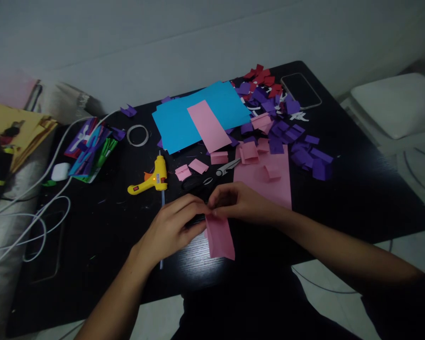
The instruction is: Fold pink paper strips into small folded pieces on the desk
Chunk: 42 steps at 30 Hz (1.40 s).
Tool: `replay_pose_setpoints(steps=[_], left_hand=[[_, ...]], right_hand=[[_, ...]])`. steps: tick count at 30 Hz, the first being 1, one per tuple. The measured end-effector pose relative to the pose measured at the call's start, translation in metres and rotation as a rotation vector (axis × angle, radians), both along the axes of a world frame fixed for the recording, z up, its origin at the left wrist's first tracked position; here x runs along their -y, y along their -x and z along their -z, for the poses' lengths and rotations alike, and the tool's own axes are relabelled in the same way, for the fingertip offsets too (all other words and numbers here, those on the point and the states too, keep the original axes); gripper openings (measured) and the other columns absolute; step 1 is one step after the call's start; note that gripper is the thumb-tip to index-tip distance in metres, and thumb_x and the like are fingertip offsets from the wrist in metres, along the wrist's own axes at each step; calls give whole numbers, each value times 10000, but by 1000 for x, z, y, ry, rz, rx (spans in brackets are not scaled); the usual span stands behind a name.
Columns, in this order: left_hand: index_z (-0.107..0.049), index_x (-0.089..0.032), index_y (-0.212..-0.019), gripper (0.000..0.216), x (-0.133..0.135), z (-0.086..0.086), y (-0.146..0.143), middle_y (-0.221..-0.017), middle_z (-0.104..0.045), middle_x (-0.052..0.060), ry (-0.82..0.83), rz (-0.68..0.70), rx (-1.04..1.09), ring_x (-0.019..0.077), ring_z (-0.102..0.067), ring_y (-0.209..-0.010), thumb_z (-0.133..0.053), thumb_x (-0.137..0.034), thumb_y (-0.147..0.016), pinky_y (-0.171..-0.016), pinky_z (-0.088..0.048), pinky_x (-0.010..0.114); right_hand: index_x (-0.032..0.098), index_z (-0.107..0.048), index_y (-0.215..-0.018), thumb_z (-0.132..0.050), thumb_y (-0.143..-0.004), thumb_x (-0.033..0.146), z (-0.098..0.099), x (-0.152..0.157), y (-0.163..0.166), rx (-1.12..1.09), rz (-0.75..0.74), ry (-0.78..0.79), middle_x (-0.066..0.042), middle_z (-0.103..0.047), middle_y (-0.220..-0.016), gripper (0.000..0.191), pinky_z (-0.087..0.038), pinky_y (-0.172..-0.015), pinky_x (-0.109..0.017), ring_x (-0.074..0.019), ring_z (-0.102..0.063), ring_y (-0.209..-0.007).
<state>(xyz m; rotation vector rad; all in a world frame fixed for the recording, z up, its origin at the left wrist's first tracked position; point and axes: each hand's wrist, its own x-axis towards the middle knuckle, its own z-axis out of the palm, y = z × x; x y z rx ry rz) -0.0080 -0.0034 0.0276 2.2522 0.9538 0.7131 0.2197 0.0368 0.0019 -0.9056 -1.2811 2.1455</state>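
A strip of pink paper (221, 238) hangs from the fingers of both hands above the black table. My left hand (175, 224) pinches its upper left edge, while my right hand (233, 200) grips the top edge with thumb and fingers; the fingertips of the two hands meet there. Just beyond the hands lie scissors (228, 167) with dark handles, partly hidden behind my fingers. Left of them rests a yellow hot glue gun (156, 177) with a small orange light and a glue stick. Under my right hand's far side is a larger pink sheet (281, 184).
Blue sheets (177, 123) carry a pink strip (208, 126) at the back. Folded purple pieces (302, 153) and red pieces (265, 78) are heaped at right, near a phone (301, 89). A tape ring (138, 135) and white cables (44, 217) lie on the left.
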Motion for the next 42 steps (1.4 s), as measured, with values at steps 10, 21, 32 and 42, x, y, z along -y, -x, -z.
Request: replay_pose_setpoints(steps=[10, 21, 32, 42], left_hand=[[-623, -192, -1105, 169, 2, 3, 0, -975, -692, 39, 264, -192, 121, 138, -651, -812, -677, -165, -947, -720, -548, 260], [-722, -162, -891, 216, -3, 4, -2, -755, -700, 11, 479, -200, 106, 124, -611, -674, -642, -337, -989, -611, -474, 234], [-737, -158, -916, 225, -3, 6, 0, -773, -711, 16, 550, -178, 108, 128, -615, -695, -634, -343, -993, -624, -473, 234], [-727, -162, -918, 231, -5, 4, -1, -743, -693, 4, 513, -159, 87, 123, -617, -662, -601, -329, -1015, -608, -469, 230]], right_hand=[[166, -757, -857, -820, -761, 186, -5, 1, 0, 13, 70, -75, -12, -757, -839, 117, -554, -792, -295, -147, -704, -788], [197, -794, -869, -826, -763, 217, -3, 4, 0, 65, 69, -165, -29, -779, -868, 112, -588, -820, -330, -173, -725, -826], [182, -796, -877, -836, -780, 246, -4, 3, -1, 79, 48, -199, -39, -793, -881, 123, -589, -821, -326, -184, -745, -840], [189, -794, -877, -833, -790, 260, -8, 3, -1, 104, 46, -202, -34, -789, -869, 119, -588, -813, -326, -184, -739, -828]])
